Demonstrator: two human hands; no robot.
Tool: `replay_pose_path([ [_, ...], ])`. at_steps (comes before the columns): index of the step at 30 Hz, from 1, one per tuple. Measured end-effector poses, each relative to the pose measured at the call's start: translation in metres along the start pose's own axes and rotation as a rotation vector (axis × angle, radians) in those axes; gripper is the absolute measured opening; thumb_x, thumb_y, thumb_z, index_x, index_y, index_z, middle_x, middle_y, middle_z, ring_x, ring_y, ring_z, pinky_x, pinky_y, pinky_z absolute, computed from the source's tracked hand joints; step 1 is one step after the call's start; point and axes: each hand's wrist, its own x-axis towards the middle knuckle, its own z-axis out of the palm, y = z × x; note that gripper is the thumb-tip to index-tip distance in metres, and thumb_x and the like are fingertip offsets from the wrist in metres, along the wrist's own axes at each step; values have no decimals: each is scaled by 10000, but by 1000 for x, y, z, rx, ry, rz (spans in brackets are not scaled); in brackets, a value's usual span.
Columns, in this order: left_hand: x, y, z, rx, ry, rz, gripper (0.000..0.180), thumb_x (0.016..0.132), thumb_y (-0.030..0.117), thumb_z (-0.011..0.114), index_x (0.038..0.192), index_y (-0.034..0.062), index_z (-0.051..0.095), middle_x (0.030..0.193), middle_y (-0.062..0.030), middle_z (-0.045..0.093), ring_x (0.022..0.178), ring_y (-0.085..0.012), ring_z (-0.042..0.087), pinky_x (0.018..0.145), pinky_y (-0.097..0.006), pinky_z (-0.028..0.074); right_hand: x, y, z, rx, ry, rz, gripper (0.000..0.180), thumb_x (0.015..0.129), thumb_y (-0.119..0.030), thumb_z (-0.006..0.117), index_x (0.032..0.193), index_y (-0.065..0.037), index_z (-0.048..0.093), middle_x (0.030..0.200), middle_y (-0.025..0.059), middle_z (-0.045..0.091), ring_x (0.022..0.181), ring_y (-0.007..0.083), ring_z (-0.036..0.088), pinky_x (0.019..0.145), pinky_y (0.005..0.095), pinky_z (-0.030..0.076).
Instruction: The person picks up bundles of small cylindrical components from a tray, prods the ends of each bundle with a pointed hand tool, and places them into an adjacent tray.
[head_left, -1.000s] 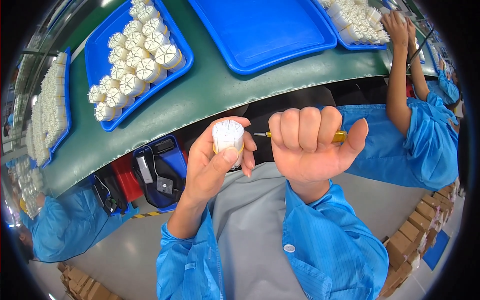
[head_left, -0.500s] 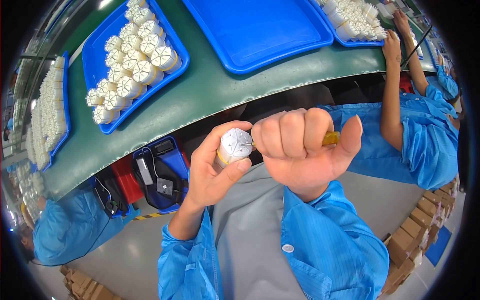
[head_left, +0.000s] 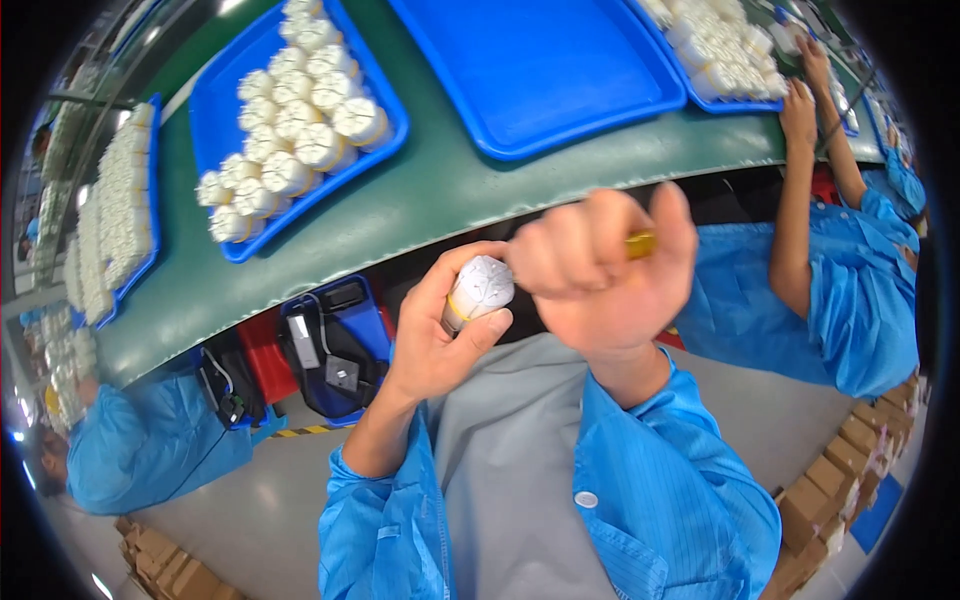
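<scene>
White round part [head_left: 480,288] with yellow band sits in my left hand [head_left: 440,335], fingers wrapped around it, thumb pressed against side. My right hand [head_left: 600,275] clenched in fist around yellow-handled tool [head_left: 642,243], only handle end showing, tip hidden behind knuckles just beside part. Both hands held above my lap, below edge of green belt [head_left: 420,200]. On belt: blue tray [head_left: 385,150] loaded with white parts, bare blue tray [head_left: 540,70] beside it. Another worker's arm [head_left: 800,210] reaches to belt at right.
</scene>
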Motion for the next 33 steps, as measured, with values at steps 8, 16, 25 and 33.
replay_pose_path([
  [8,40,80,-81,356,376,233,542,883,146,647,1350,-62,468,1213,-116,589,1055,-175,580,916,-295,457,-7,-20,-22,-129,71,-152,555,1028,-512,273,622,-135,308,530,-21,327,493,125,285,510,295,249],
  [16,118,101,-221,1173,441,-5,415,872,363,672,1063,-5,647,900,-134,682,843,-182,621,763,-323,490,-18,-20,-36,-201,153,-122,513,1030,-434,302,612,-137,312,507,-19,329,464,113,277,478,289,236],
  [25,119,76,-227,932,232,-99,483,977,422,534,1147,-19,637,960,-117,676,883,-184,603,840,-308,468,100,-86,-45,-1325,191,-258,294,911,-179,648,688,-26,533,607,-43,455,590,41,425,513,243,331],
  [33,80,88,-160,960,580,367,397,888,185,664,1224,-12,594,1149,-155,614,1073,-242,575,962,-354,434,248,-100,-135,-2548,491,-223,425,767,-411,676,930,-20,706,1001,194,671,882,373,680,775,467,534],
])
